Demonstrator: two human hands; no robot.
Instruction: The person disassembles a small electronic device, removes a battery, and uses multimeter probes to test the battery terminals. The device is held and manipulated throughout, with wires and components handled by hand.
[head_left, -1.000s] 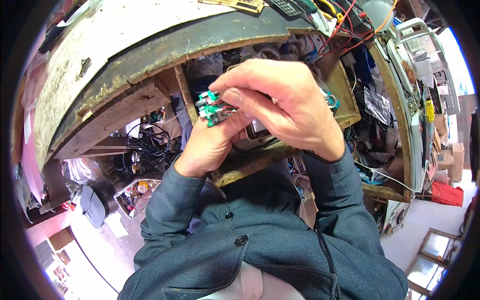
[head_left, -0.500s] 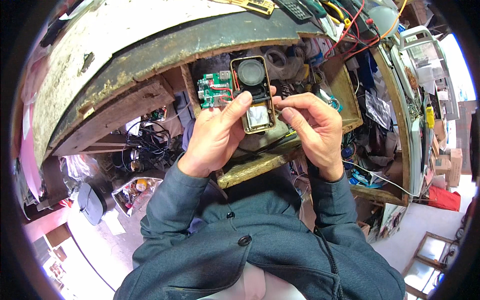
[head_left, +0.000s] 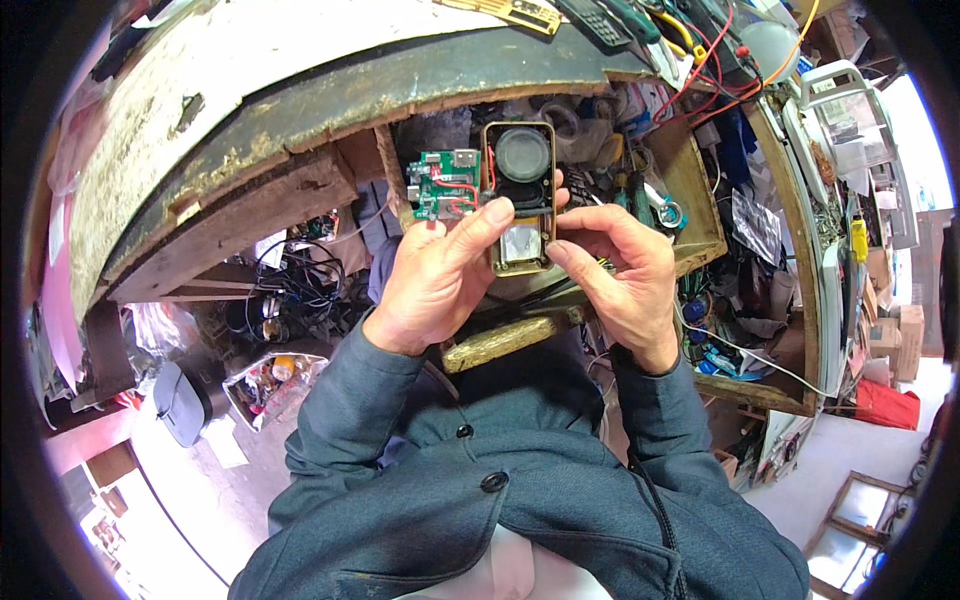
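Observation:
My left hand (head_left: 432, 270) grips an opened small speaker (head_left: 519, 238), its thumb across the front and fingertips showing past the right edge. The slim gold-rimmed case stands nearly upright, with a round grey driver (head_left: 522, 155) at the top and a silvery rectangular part at the bottom. Left of the case is a green circuit board (head_left: 446, 184), joined to it by red wires and resting by my left fingers. My right hand (head_left: 625, 275) pinches the lower right edge of the case with thumb and forefinger; its other fingers are curled.
Below the hands, a pulled-out wooden drawer (head_left: 510, 343) holds tools, tape rolls and loose parts. Beyond it runs the worn bench edge (head_left: 330, 115). Red and orange cables (head_left: 715, 85) lie at the far right. A bin (head_left: 275, 385) of scraps stands on the floor to the left.
The speaker and circuit board have shifted slightly right, and the case stands straighter. My right thumb has moved left and down onto the lower edge of the case.

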